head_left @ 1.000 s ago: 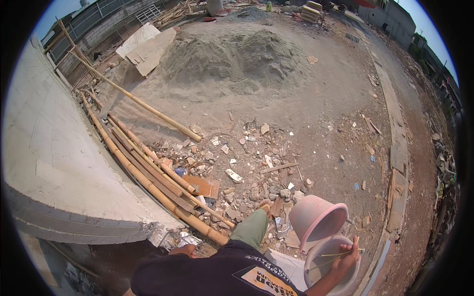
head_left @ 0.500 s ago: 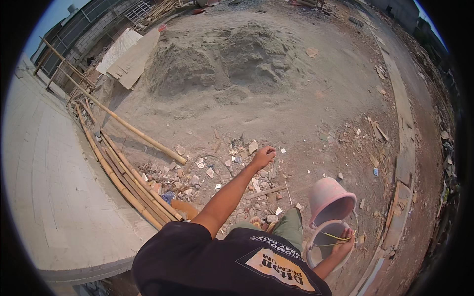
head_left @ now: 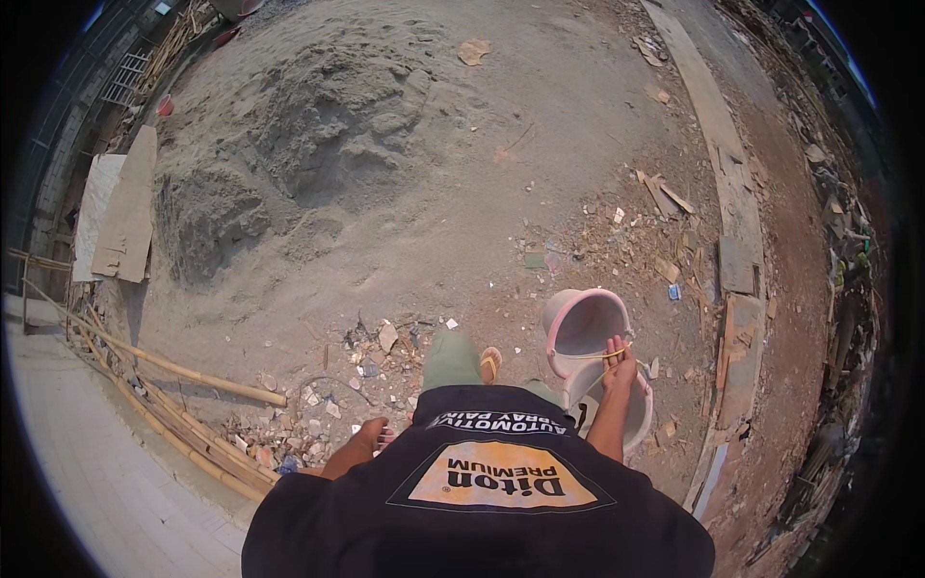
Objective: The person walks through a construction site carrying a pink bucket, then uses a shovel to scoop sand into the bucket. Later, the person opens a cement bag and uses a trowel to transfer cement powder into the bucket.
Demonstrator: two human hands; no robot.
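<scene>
Two pale pink buckets hang at my right side. The front bucket (head_left: 556,323) is tilted, its round mouth facing me, and the rear bucket (head_left: 638,414) overlaps it, partly hidden by my forearm. My right hand (head_left: 619,364) is closed around their thin yellowish handles. Low on the left, beside my shirt, my left hand (head_left: 371,435) hangs with nothing visible in it, its fingers loosely apart. One sandalled foot (head_left: 491,364) shows ahead of me.
A big grey sand pile (head_left: 289,135) rises ahead on the left. Bamboo poles (head_left: 193,371) lie along a pale concrete slab (head_left: 87,453). Broken rubble (head_left: 323,405) covers the ground by my left. Long boards (head_left: 708,116) run along the right, with wood scraps (head_left: 665,196) near them.
My view has turned right and moved forward, so the sand pile now sits farther left. My left arm has swung back from in front to my side. The buckets have swung forward with my right hand.
</scene>
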